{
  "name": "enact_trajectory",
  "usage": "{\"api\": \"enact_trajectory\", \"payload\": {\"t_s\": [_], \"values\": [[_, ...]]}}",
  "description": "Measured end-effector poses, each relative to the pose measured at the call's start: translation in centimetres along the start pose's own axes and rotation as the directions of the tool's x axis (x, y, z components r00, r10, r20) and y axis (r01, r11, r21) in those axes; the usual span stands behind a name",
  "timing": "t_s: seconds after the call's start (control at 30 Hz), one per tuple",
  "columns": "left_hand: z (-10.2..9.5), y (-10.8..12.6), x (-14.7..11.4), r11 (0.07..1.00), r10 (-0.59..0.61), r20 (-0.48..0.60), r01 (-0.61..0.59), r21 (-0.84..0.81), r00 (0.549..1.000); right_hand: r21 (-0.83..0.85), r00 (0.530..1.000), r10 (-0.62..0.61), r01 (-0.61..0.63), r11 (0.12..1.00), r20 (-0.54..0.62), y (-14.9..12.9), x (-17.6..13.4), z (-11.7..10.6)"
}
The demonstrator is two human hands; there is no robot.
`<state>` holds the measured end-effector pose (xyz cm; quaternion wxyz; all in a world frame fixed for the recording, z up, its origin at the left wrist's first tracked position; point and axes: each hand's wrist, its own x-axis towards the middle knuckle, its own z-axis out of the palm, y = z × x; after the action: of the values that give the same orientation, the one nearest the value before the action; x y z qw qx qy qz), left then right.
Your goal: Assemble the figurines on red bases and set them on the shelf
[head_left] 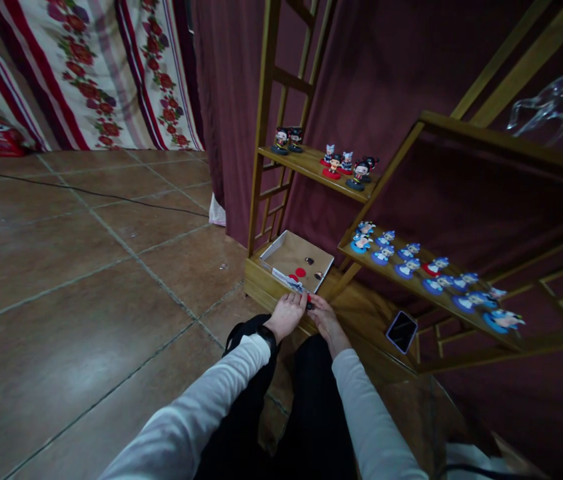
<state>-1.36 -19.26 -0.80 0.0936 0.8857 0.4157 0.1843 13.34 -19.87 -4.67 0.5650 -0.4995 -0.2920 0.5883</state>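
My left hand (288, 315), with a dark watch at the wrist, and my right hand (326, 318) meet just in front of a shallow cardboard box (286, 245). Between their closed fingers is a small red-and-black piece (310, 303); its shape is mostly covered. Inside the box lie red discs (300, 272), a small dark piece (309, 261) and another dark piece (318, 275). A bluish-white item (295, 285), too small to make out, is at the box's near side, by my fingers.
The wooden shelf unit (256, 279) holds the box low down. Small figurines (334, 167) stand on its upper left board, and several blue-based figurines (408, 267) on the middle one. A phone (402, 332) lies lower right. A clear horse-shaped ornament (554, 103) is top right.
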Motion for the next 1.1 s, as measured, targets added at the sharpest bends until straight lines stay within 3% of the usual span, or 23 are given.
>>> {"api": "enact_trajectory", "payload": {"t_s": [0.37,0.47,0.57,0.67,0.8,0.97,1.1], "values": [[-0.1,0.3,-0.1,0.989,0.045,-0.015,-0.043,0.143,0.999,0.027,1.0,-0.025,0.024,0.999,0.014,-0.3,-0.2,0.0],[-0.1,0.0,-0.1,0.999,-0.008,-0.017,0.009,0.043,1.0,0.045,1.0,-0.028,0.028,0.999,0.004,-0.4,-0.5,0.2],[0.2,-0.5,0.1,0.984,-0.084,-0.01,0.081,-0.158,0.996,0.051,0.999,-0.03,0.029,0.998,0.018,-0.5,-0.8,0.5],[0.7,-1.3,0.5,0.896,-0.203,0.002,0.186,-0.402,0.979,0.063,0.999,-0.013,0.011,0.998,0.035,-0.3,-0.9,0.8],[1.1,-2.3,1.4,0.741,-0.322,0.042,0.28,-0.61,0.946,0.086,1.0,-0.014,0.014,0.996,0.007,0.1,-0.3,1.1],[1.5,-2.8,1.7,0.553,-0.323,0.085,0.26,-0.792,0.943,0.074,1.0,0.003,-0.004,0.997,0.012,0.4,-0.2,1.4],[2.2,-3.2,1.7,0.466,-0.311,0.127,0.268,-0.843,0.942,0.051,1.0,0.009,-0.01,0.999,0.016,0.5,-0.3,1.5]]}}
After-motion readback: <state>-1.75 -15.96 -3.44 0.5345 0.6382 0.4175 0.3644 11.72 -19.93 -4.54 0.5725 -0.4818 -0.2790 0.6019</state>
